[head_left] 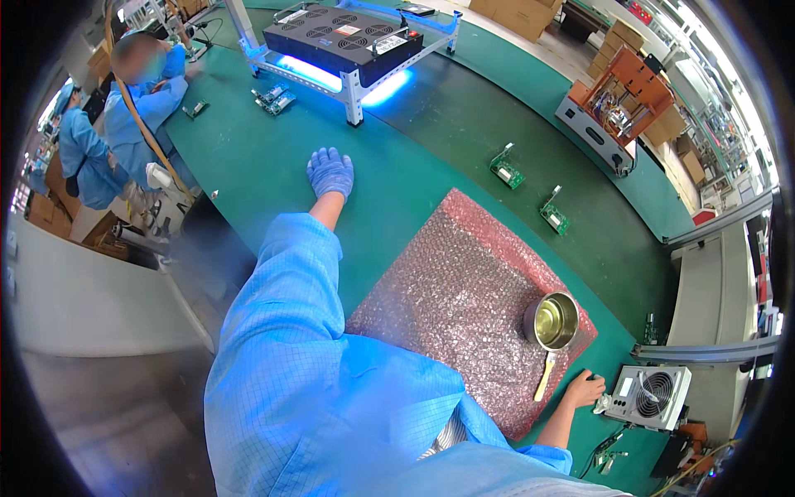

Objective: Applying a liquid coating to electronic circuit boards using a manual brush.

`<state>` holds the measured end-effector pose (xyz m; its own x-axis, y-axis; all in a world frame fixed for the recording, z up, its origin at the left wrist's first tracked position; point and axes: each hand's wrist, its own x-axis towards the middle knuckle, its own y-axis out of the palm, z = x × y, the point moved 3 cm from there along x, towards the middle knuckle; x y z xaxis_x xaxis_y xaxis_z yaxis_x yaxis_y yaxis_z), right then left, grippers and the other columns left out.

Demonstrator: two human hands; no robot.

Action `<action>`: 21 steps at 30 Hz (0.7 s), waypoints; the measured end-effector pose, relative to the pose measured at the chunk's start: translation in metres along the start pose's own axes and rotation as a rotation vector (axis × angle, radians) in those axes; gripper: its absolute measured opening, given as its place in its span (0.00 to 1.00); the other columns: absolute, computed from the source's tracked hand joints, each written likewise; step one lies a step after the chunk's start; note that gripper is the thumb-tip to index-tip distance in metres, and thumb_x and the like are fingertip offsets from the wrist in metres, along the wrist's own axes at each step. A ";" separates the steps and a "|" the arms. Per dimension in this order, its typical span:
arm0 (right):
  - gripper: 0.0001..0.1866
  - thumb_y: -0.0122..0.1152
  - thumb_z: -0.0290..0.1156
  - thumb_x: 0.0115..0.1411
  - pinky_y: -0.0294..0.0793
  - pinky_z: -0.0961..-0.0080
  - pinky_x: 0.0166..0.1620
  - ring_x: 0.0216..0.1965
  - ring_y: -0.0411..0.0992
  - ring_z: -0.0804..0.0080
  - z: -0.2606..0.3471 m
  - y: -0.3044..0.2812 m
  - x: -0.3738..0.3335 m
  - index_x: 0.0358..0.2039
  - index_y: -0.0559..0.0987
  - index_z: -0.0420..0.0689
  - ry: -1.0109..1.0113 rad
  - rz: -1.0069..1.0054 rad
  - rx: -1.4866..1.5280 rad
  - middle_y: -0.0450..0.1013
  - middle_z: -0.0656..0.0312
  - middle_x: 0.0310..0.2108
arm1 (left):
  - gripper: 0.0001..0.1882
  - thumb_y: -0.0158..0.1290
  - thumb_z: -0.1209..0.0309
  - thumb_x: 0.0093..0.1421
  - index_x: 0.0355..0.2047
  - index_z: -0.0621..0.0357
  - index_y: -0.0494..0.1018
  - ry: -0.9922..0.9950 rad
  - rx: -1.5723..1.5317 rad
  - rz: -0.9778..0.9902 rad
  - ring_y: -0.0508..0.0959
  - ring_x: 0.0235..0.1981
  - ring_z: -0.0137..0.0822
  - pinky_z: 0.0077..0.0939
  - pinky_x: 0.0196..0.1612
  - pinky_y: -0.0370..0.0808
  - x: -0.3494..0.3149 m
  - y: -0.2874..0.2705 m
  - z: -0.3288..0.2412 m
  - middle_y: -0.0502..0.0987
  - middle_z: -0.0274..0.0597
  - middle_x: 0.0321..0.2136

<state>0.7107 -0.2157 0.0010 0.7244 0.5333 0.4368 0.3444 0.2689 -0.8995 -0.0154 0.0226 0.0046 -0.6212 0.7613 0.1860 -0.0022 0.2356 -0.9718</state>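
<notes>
My left hand (330, 172), in a blue glove, rests flat on the green belt (248, 174) with its fingers together, holding nothing. My right hand (586, 388) is bare and sits at the near right, its fingers curled against a small part beside a white box with a fan grille (654, 396). Between my hands lies a pink bubble-wrap sheet (464, 290). A small metal pot with a pale handle (552, 325) stands on the sheet's right corner, holding yellowish liquid.
Two green circuit boards (506, 172) (554, 217) lie on the belt to the right. A black lamp unit on a metal frame (341, 41) glows blue at the far end, more boards (273, 99) near it. Other people in blue coats (137, 108) work at left.
</notes>
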 end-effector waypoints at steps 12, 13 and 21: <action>0.17 0.49 0.42 0.49 0.65 0.56 0.39 0.40 0.64 0.54 0.002 -0.002 -0.001 0.34 0.71 0.43 -0.015 -0.016 0.009 0.66 0.55 0.35 | 0.27 0.33 0.52 0.59 0.54 0.54 0.59 0.001 0.019 -0.019 0.54 0.59 0.44 0.40 0.61 0.47 0.000 0.002 0.001 0.58 0.45 0.57; 0.17 0.49 0.42 0.49 0.64 0.56 0.39 0.40 0.64 0.54 0.003 -0.002 -0.001 0.34 0.71 0.43 -0.015 -0.006 0.008 0.66 0.55 0.35 | 0.27 0.34 0.52 0.59 0.54 0.54 0.60 0.006 0.015 -0.028 0.55 0.59 0.44 0.40 0.60 0.47 0.000 0.002 0.001 0.58 0.45 0.56; 0.18 0.48 0.43 0.50 0.64 0.56 0.39 0.40 0.64 0.53 0.001 0.002 -0.002 0.34 0.70 0.42 -0.008 0.010 0.005 0.66 0.54 0.36 | 0.27 0.34 0.53 0.59 0.54 0.55 0.60 0.001 -0.004 -0.020 0.54 0.60 0.44 0.41 0.61 0.46 -0.003 0.001 -0.001 0.58 0.46 0.57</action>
<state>0.7100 -0.2156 -0.0016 0.7233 0.5420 0.4279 0.3343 0.2673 -0.9038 -0.0133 0.0211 0.0035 -0.6202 0.7571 0.2053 -0.0115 0.2529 -0.9674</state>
